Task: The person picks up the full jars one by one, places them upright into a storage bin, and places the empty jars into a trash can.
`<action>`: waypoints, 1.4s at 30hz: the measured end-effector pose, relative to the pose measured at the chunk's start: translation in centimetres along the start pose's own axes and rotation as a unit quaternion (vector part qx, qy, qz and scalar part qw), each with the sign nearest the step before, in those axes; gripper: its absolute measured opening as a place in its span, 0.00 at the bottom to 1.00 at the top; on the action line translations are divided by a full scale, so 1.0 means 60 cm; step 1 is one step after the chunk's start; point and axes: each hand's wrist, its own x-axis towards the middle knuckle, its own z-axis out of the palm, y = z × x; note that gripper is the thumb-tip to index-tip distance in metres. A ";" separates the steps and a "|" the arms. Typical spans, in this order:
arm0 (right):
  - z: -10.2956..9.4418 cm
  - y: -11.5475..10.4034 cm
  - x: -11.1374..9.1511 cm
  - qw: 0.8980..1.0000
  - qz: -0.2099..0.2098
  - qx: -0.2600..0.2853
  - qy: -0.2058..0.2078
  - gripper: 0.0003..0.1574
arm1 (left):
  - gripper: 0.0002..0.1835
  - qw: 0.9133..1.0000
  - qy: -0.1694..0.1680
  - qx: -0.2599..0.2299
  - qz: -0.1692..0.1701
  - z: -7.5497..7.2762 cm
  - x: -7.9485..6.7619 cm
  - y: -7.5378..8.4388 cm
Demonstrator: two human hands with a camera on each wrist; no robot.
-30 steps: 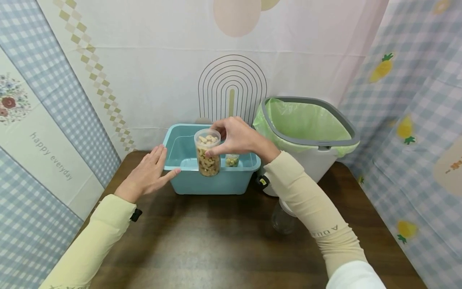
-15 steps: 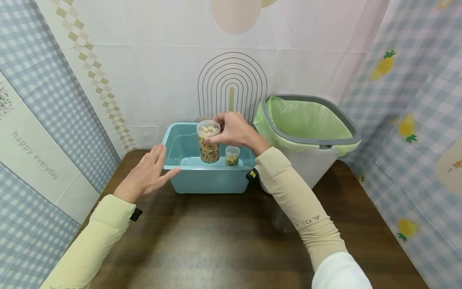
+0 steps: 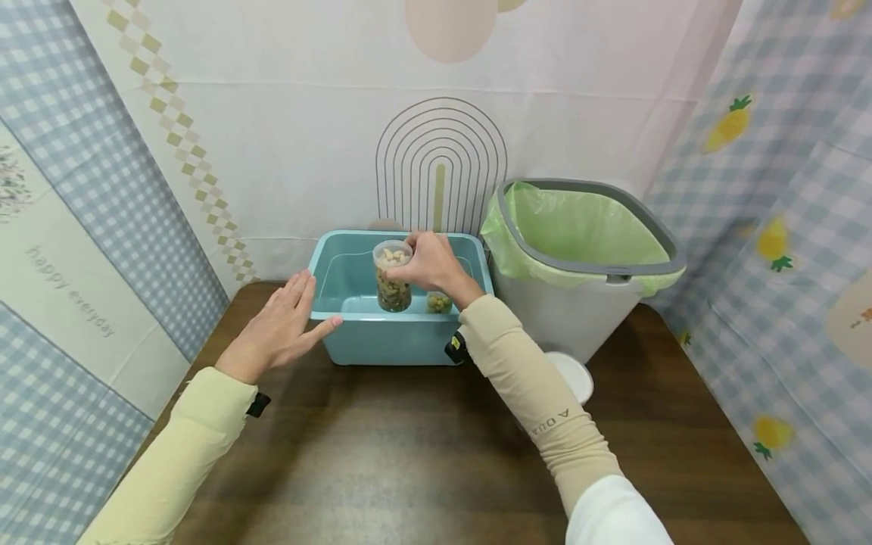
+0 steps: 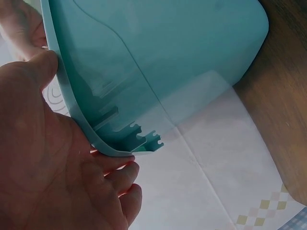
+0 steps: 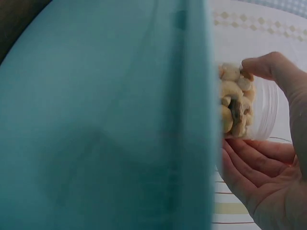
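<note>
My right hand (image 3: pixel 432 265) holds a clear plastic jar (image 3: pixel 393 291) of cashews by its upper part, thumb on the near side. The jar stands upright within the light-blue basin (image 3: pixel 388 344); whether it touches the bottom I cannot tell. In the right wrist view the basin's wall covers part of the cashew jar (image 5: pixel 237 98). Just right of it, a smaller jar (image 3: pixel 439 303) with green and yellow contents is partly hidden by my hand. My left hand (image 3: pixel 275 322) rests its straight fingers and thumb at the basin's left front corner, touching the rim (image 4: pixel 64 84).
A white-grey bin (image 3: pixel 545 314) lined with a green bag stands right of the basin. Before it, a white round lid (image 3: pixel 574 376) shows beside my right sleeve. Patterned cloth hangs behind and on both sides of the dark wooden table (image 3: pixel 368 454).
My right hand has brought the cashew jar from above the basin's front rim back and down into the basin. The left hand stays at the corner. The white lid has come into view.
</note>
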 end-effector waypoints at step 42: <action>0.081 0.038 0.005 0.986 0.080 -0.065 -0.127 0.30 | 0.51 1.000 0.017 -0.004 0.002 0.002 -0.006 0.000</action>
